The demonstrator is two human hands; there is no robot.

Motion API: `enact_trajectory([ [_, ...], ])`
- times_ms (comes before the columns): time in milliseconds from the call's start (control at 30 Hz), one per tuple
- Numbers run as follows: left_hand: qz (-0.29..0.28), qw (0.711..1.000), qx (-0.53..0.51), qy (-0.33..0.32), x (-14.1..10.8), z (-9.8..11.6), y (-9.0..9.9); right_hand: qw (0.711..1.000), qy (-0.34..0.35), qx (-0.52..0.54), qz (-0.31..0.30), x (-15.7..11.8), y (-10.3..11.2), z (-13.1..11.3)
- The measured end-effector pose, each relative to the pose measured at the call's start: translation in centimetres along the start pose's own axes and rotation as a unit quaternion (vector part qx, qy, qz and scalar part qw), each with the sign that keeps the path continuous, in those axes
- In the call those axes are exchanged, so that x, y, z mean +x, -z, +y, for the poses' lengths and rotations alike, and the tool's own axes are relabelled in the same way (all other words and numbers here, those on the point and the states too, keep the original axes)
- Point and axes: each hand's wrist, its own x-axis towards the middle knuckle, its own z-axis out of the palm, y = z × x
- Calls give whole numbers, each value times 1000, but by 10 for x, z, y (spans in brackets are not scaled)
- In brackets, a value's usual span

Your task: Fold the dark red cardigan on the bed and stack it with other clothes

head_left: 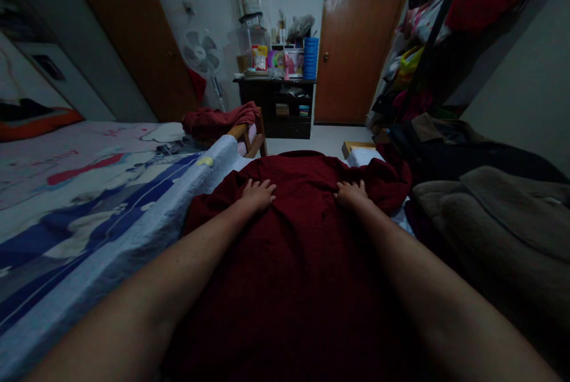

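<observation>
A dark red long garment, seemingly a shirt (303, 233), lies spread out in front of me, its collar end pointing away. On its left shoulder area rests my left hand (259, 194), palm down with the fingers spread. My right hand (351, 193) lies on the cloth at the opposite shoulder, fingers apart and slightly bent. Small creases run through the cloth between the two hands. The sleeves bunch up outward on both sides. Its lower part fades into shadow near my body.
To the left is a bed with a patterned sheet (102, 192); another reddish cloth (220, 120) hangs over a wooden rail. Folded brown and dark clothes (503, 210) pile up on the right. Farther back stand a fan (202, 52), a dark cabinet (276, 109) and a wooden door (356, 43).
</observation>
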Motion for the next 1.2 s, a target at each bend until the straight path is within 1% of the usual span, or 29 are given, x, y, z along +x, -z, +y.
enact_trajectory([
  [100, 13, 1000, 9, -5, -19, 12, 7, 1000, 8, 15, 1, -17, 5, -9],
  [167, 11, 999, -1, -33, -40, 26, 10, 999, 16, 28, 6, -36, 3, -19],
  [267, -18, 996, -28, -80, -79, 49, 10, 998, 34, 48, -1, -72, -7, -37],
  [300, -30, 995, -36, -83, -94, 54, 9, 998, 40, 55, -8, -85, -11, -42],
  [367, -42, 996, -35, -65, -122, 59, 6, 996, 45, 73, -27, -112, -20, -49],
  [467, -17, 1000, 1, -2, -158, 49, 3, 993, 48, 98, -43, -156, -28, -52],
  [567, 23, 995, 19, 96, -186, 26, 1, 992, 67, 104, -37, -203, -31, -50],
  [633, 30, 987, -7, 155, -201, 10, 1, 989, 86, 114, -42, -236, -31, -48],
  [700, 20, 980, -57, 191, -211, -3, -1, 984, 113, 128, -53, -266, -30, -48],
  [800, 17, 963, -135, 234, -217, -17, -4, 977, 151, 141, -61, -298, -28, -49],
  [867, 36, 948, -162, 270, -216, -23, -7, 973, 168, 149, -54, -306, -25, -47],
  [933, 51, 939, -173, 292, -213, -28, -8, 974, 169, 152, -27, -301, -21, -42],
  [967, 48, 937, -180, 296, -211, -29, -8, 976, 159, 150, -8, -294, -18, -39],
  [1033, 35, 931, -201, 304, -206, -31, -7, 982, 119, 139, 38, -276, -11, -30],
  [1100, 37, 924, -233, 302, -201, -32, -5, 987, 62, 126, 79, -252, -2, -21],
  [1133, 45, 924, -252, 285, -198, -32, -4, 987, 29, 123, 98, -239, 3, -16],
  [1200, 63, 928, -290, 227, -192, -32, -1, 984, -43, 127, 122, -215, 13, -7],
])
